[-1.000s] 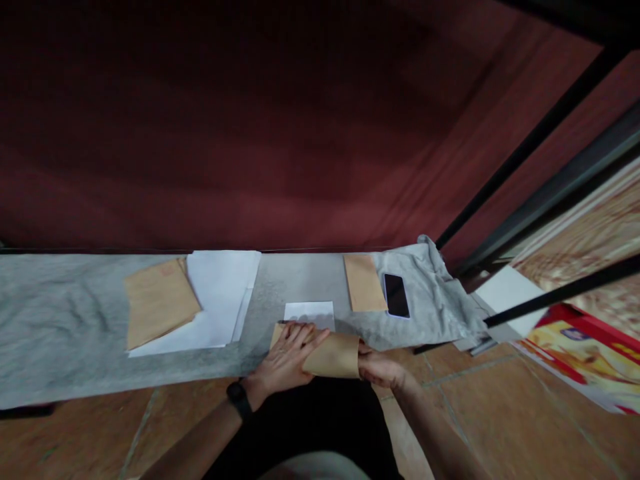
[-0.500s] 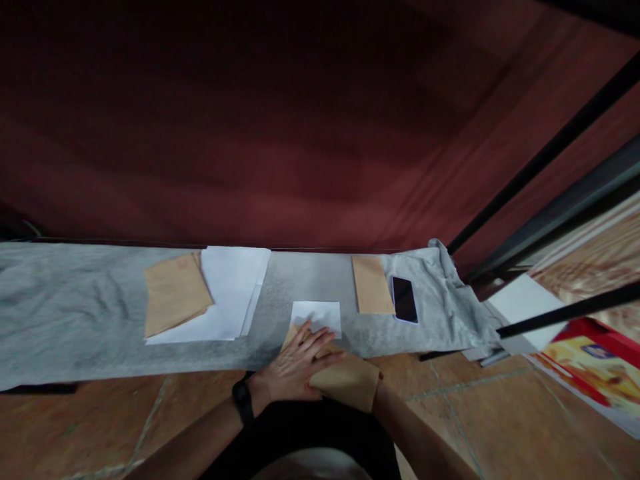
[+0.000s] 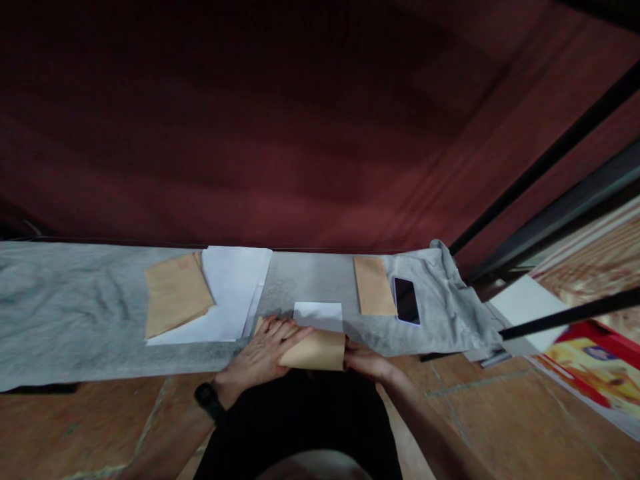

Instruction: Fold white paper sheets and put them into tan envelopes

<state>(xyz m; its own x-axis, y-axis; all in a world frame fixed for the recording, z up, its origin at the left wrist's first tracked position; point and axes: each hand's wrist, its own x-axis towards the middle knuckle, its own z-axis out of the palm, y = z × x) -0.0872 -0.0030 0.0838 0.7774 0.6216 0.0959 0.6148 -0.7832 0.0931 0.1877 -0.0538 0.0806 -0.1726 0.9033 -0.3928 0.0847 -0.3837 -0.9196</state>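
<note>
A brown paper envelope (image 3: 320, 350) is held crosswise at the near edge of the cloth-covered surface, its right end bulging open. My left hand (image 3: 267, 350), with a black watch on the wrist, lies over the envelope's left part and holds it, fingers close together. At the envelope's right end is my right hand (image 3: 367, 362), gripping its open edge; those fingertips are partly hidden by the paper. Just beyond the envelope lies a small white sheet (image 3: 319, 313), its near part covered.
On the grey cloth (image 3: 70, 307) to the left, brown envelopes (image 3: 177, 293) overlap white paper sheets (image 3: 237, 287). A flat brown envelope (image 3: 374, 285) and a phone (image 3: 407, 301) lie to the right. A dark red panel (image 3: 300, 167) rises behind; a black bar (image 3: 570, 313) crosses at right.
My right hand has drawn back from deep inside the envelope to its open right end. My left hand has shifted left, and the envelope now lies more level.
</note>
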